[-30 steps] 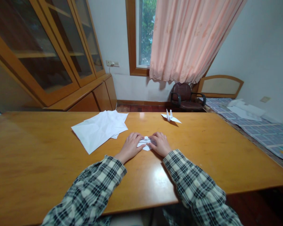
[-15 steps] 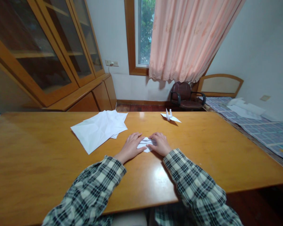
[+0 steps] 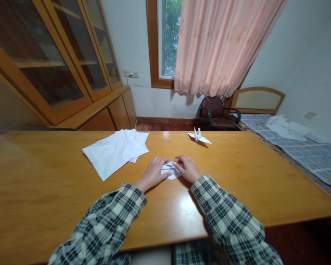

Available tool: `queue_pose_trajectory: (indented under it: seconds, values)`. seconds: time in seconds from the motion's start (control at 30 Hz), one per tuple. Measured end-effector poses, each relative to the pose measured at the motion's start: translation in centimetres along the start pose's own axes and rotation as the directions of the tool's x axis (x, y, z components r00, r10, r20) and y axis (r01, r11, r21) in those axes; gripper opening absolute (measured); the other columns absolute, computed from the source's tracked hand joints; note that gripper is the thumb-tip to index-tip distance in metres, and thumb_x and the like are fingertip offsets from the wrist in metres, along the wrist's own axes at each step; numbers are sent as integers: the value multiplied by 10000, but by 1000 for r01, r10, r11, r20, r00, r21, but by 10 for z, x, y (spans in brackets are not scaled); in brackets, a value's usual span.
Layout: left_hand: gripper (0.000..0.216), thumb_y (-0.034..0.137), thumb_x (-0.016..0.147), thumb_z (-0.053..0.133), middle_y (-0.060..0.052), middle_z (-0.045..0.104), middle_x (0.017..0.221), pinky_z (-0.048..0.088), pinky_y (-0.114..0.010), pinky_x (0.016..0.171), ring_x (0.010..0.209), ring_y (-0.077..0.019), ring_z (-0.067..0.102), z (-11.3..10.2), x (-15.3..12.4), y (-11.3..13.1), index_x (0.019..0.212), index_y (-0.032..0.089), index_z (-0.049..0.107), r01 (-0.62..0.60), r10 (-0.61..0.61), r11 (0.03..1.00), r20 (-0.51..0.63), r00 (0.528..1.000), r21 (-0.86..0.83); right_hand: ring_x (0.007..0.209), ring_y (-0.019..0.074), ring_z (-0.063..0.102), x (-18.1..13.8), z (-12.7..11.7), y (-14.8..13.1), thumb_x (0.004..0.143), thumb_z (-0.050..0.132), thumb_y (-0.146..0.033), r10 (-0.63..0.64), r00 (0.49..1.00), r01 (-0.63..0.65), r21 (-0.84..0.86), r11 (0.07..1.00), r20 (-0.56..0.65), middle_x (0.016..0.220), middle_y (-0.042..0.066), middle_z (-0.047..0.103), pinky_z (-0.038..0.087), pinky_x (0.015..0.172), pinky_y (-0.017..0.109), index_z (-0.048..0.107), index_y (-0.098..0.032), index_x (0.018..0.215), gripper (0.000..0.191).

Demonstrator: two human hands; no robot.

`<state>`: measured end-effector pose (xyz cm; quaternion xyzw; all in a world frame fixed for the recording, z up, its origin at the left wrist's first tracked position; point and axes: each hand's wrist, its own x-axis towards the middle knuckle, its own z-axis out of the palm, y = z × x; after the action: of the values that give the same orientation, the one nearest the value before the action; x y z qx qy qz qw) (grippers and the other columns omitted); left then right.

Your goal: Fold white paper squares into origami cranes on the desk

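A small folded white paper piece lies flat on the wooden table in front of me. My left hand rests on its left side, fingers curled down and pressing the paper. On the right side, my right hand has its fingertips pinched on the paper's upper edge. Both arms wear plaid sleeves. A finished white paper crane stands farther back on the table, to the right of my hands.
A loose stack of creased white paper sheets lies left of my hands. A glass-door wooden cabinet stands at left. Beyond the table are a dark chair, a pink curtain and a bed at right.
My hands barely moved; the right fingertips slid slightly left over the folded paper and the left hand shifted a little. The crane and the sheets stayed put.
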<state>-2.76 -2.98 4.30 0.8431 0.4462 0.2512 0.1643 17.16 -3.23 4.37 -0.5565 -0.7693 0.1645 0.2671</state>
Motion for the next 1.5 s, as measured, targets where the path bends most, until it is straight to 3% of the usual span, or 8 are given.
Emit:
queue_pose_trajectory:
  seconds: [0.1, 0.23, 0.37, 0.53, 0.93, 1.1, 1.37, 1.5]
  values:
    - [404, 325, 752, 649, -56, 564, 1084, 388, -392, 912, 1045, -245, 483, -1, 0, 2, 1111, 218, 496, -12, 12, 1000, -2, 1000, -4, 919, 187, 536, 1, -1, 1, 911, 471, -420, 13, 1000, -13, -18, 1000, -8, 963, 59, 640, 350, 820, 321, 586, -201, 1135, 334]
    - [451, 306, 775, 630, -63, 557, 1141, 380, -393, 924, 1072, -243, 504, 0, -1, 5, 1180, 226, 450, -22, 22, 1000, -4, 1000, 14, 862, 176, 515, 1, -5, -1, 935, 418, -430, -16, 999, 19, -98, 995, 32, 880, 55, 624, 330, 780, 307, 668, -203, 925, 338]
    - [537, 304, 792, 616, -73, 538, 1241, 364, -403, 936, 1138, -248, 496, 2, -1, 3, 1273, 248, 385, -23, 24, 999, -23, 999, 43, 838, 171, 495, 1, -9, -4, 913, 459, -460, -56, 998, 59, -116, 991, 29, 846, 40, 615, 310, 760, 300, 651, -200, 869, 326]
    - [553, 326, 796, 619, -75, 593, 1183, 379, -392, 891, 1041, -247, 562, 1, -1, 3, 1289, 239, 382, 10, -4, 994, -62, 998, 105, 833, 177, 504, 0, -12, -7, 902, 495, -437, -102, 995, 102, -93, 990, 7, 804, 34, 642, 299, 764, 309, 654, -203, 830, 292]
    - [164, 209, 796, 570, -41, 641, 883, 353, -418, 837, 914, -249, 492, -13, 1, 9, 932, 255, 649, -16, 35, 982, -98, 995, 189, 854, 181, 555, -2, -17, -9, 884, 545, -363, -228, 970, 224, -62, 973, -82, 841, 44, 681, 328, 816, 329, 705, -229, 870, 210]
    - [230, 129, 767, 528, -59, 611, 851, 353, -447, 860, 925, -264, 463, -17, 1, 8, 900, 252, 670, -26, 56, 976, -135, 989, 215, 934, 192, 570, -3, -19, -11, 889, 522, -317, -284, 955, 281, -40, 959, -86, 930, 58, 694, 348, 866, 339, 700, -229, 937, 204]
    - [349, 10, 701, 487, -50, 579, 877, 433, -350, 786, 872, -211, 505, -15, 4, 6, 959, 195, 634, -73, 129, 959, -196, 972, 273, 902, 183, 599, -2, -15, -10, 785, 564, -138, -423, 867, 439, 2, 899, -262, 956, 46, 684, 408, 822, 342, 660, -215, 859, 144]
    - [369, -14, 696, 494, -43, 585, 926, 445, -333, 797, 911, -204, 506, -14, 5, 7, 969, 204, 614, -84, 138, 956, -180, 974, 282, 915, 181, 607, -1, -12, -8, 754, 568, -93, -420, 869, 437, 9, 899, -262, 982, 35, 687, 404, 835, 344, 625, -214, 853, 167]
